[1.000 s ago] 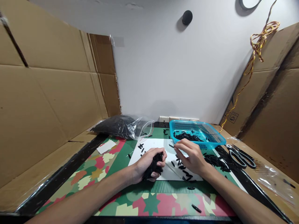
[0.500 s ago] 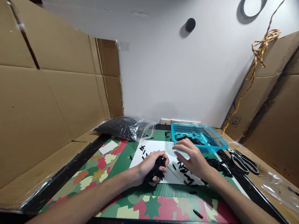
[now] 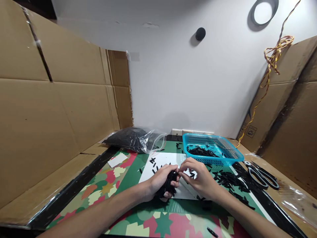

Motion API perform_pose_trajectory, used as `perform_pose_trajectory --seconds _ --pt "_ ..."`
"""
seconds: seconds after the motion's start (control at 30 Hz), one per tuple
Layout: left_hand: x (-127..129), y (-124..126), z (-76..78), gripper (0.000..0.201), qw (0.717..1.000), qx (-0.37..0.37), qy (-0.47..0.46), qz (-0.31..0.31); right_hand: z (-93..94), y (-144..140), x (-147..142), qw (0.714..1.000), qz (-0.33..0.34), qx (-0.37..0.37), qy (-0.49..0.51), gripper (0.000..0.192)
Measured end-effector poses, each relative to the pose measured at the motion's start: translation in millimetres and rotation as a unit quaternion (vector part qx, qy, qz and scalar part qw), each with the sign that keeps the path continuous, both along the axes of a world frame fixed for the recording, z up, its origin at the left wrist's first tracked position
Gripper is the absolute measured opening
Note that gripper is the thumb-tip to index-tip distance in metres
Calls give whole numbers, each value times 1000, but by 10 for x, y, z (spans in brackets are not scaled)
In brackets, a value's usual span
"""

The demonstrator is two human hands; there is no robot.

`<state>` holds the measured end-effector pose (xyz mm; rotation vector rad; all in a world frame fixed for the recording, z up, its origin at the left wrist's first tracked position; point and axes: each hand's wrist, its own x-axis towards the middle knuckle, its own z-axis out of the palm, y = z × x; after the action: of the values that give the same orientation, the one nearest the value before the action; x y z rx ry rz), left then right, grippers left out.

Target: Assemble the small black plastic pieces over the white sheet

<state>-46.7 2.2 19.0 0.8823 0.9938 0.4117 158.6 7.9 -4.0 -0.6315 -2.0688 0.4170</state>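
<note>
Two hands at work over a white sheet (image 3: pixel 162 158) on the desk (image 3: pixel 173 215).

Left hand (image 3: pixel 159 180): curled closed around a bunch of small black pieces (image 3: pixel 169 186), held just above the near edge of the sheet.

Right hand (image 3: pixel 198 177): fingertips pressed together against the top of that bunch, touching the left hand's thumb; whether it pinches a single piece cannot be told.

Loose black pieces (image 3: pixel 153 162): scattered on the far left part of the sheet; a larger spread (image 3: pixel 228 180) lies on the desk to the right of the right hand; one stray piece (image 3: pixel 212 232) near the front edge.

Blue basket (image 3: pixel 230 152): far right of the sheet, holding a small heap of black pieces.

Clear plastic bag (image 3: pixel 135 138): far left, filled with dark pieces, mouth facing right.

Scissors (image 3: pixel 261 173): black handles, right of the basket, on the desk.

White paper scrap (image 3: pixel 117 160): left on the patterned mat (image 3: pixel 106 185).

Cardboard panels (image 3: pixel 49 115): standing along the left and right sides.

Coiled yellow cable (image 3: pixel 274 54): hanging on the wall, far right.
</note>
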Motion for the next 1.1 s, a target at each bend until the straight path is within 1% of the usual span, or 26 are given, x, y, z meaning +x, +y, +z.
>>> perform_pose_trajectory --seconds 0.13,0.27,0.43,0.53,0.7,0.8,0.9,1.0,1.1 --pt "-22 -7 13 45 1000 25 -18 0 14 11 26 999 -34 30 27 9" --pt "-25 -34 51 39 999 45 -20 2 1 34 72 997 -53 37 47 10" --pt "-6 -39 56 35 997 64 -34 34 -11 52 63 996 -68 33 56 13" --pt "-9 -19 22 35 996 65 -44 40 35 26 49 996 -74 -7 58 17" --pt "-23 -5 7 38 998 50 -37 28 100 -23 43 990 -54 -105 81 24" --pt "-13 -4 16 40 996 66 -53 25 71 -16 33 983 -49 -155 88 27" --pt "-1 1 10 38 995 77 -62 36 15 20 25 974 -45 -198 100 31" --pt "1 1 1 37 994 74 -67 43 -26 61 26 967 -50 -225 110 33" --pt "1 -3 3 35 994 76 -68 47 -37 81 30 967 -55 -222 112 35"
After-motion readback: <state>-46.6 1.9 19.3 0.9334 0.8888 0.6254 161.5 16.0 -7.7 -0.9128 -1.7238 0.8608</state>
